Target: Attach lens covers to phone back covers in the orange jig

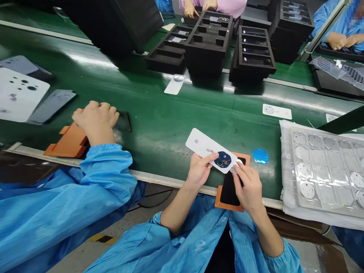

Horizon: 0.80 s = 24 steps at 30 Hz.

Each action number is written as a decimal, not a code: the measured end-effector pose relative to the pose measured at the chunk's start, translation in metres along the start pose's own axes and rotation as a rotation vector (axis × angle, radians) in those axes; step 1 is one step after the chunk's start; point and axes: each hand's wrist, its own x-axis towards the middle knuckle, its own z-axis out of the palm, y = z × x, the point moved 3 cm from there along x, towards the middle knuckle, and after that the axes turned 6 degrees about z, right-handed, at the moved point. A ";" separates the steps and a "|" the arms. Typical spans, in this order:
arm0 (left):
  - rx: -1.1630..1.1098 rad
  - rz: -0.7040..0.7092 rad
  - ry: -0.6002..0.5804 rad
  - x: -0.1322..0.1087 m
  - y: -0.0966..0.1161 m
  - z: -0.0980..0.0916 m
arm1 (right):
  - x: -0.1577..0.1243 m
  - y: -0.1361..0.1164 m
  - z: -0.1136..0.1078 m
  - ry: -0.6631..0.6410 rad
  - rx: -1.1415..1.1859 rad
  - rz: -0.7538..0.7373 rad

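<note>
My left hand [199,168] pinches a white card [204,148] that carries a dark blue round-cornered part [223,160] with several small holes at its near end. My right hand [248,185] is closed at that end of the card, its fingertips pinching a small pale piece [235,168] I cannot make out. Under both hands an orange holder [230,189] with a black panel in it lies at the near edge of the green belt [159,113]. A round blue film [260,156] lies on the belt just right of the holder.
A clear blister tray [324,170] of round white parts sits at right on white foam. Black foam trays [210,41] are stacked across the belt. Another person's hand [95,119] rests at left over an orange holder [69,142]. White cards [277,111] lie on the belt. More people work beyond.
</note>
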 end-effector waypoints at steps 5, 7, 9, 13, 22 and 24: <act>0.097 0.090 -0.009 -0.009 -0.012 0.015 | 0.011 -0.019 -0.027 0.200 0.180 0.030; 0.189 0.167 -0.039 -0.016 -0.017 0.021 | 0.016 -0.025 -0.025 0.225 0.142 0.043; 0.261 0.247 -0.069 -0.025 -0.021 0.027 | 0.021 -0.024 -0.020 0.248 0.102 0.078; 0.332 0.364 -0.143 -0.042 -0.022 0.032 | 0.026 -0.015 -0.015 0.266 0.145 0.165; 0.505 0.425 -0.235 -0.047 -0.039 0.014 | 0.027 -0.011 -0.021 0.277 0.263 0.247; 0.507 0.422 -0.245 -0.047 -0.041 0.012 | 0.028 -0.011 -0.021 0.276 0.273 0.242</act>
